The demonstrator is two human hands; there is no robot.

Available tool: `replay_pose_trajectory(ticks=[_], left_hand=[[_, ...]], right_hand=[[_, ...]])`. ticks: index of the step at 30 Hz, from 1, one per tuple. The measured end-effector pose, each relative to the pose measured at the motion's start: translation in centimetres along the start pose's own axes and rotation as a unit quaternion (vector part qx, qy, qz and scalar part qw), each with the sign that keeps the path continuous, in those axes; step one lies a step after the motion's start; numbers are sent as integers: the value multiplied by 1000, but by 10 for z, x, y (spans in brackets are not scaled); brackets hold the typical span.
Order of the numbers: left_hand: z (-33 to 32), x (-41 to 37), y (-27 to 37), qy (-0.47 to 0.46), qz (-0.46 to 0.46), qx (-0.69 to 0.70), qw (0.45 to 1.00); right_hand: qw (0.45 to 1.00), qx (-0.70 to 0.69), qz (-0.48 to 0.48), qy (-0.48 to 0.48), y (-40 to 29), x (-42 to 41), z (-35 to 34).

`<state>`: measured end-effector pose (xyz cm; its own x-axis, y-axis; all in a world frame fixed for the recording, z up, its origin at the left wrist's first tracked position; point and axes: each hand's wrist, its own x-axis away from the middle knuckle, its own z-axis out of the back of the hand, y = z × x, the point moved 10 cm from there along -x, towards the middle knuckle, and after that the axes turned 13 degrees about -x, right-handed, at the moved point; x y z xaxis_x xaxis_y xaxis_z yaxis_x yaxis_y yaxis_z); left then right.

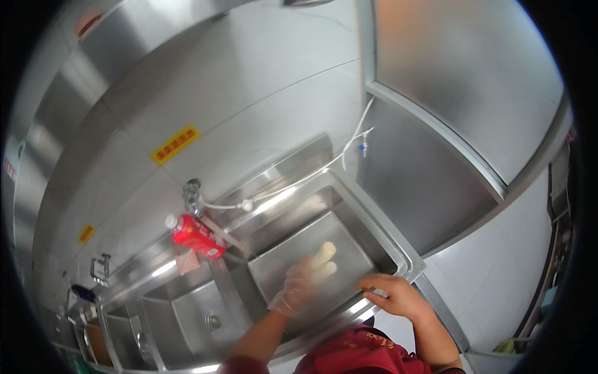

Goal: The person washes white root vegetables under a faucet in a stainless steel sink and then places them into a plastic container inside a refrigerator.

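Observation:
My left hand, in a clear plastic glove and slightly blurred, reaches over the right-hand basin of a stainless steel sink. It grips two pale, peeled, cylindrical vegetable pieces, whose rounded ends point away from me. Their near ends are hidden by the hand, and their exact kind is unclear. My right hand looks bare and hovers by the basin's near right corner. Its thumb and fingers are apart, with nothing visible between them.
A red bottle with a white cap stands between the basins, beside a pink cloth. Behind it is a wall faucet with a white hose. A second basin lies left; a steel-framed partition rises right.

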<state>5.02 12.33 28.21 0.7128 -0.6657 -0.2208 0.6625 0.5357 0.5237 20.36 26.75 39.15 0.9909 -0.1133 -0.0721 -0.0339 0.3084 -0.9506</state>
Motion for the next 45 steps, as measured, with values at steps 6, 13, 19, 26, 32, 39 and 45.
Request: replay_pose_trajectory(ticks=[6, 13, 19, 26, 32, 39, 45], left_hand=[[-22, 10, -2, -50, 75, -36, 995], [-13, 28, -30, -54, 158, 33, 985], [13, 39, -44, 19, 138, 38, 989], [52, 71, -54, 95, 171, 71, 978], [74, 86, -52, 148, 105, 42, 983], [15, 77, -107, 153, 135, 92, 975], [94, 60, 12, 81, -3, -44, 996]], right_hand=[[990, 133, 5, 53, 88, 1, -7], [986, 141, -87, -31, 116, 3, -38], [990, 99, -72, -73, 101, -41, -55], [990, 101, 28, -90, 29, -124, -92], [906, -403, -87, -95, 55, -142, -120], [991, -3, -100, -93, 112, -66, -96], [979, -100, -174, 25, 107, 0, -57]])
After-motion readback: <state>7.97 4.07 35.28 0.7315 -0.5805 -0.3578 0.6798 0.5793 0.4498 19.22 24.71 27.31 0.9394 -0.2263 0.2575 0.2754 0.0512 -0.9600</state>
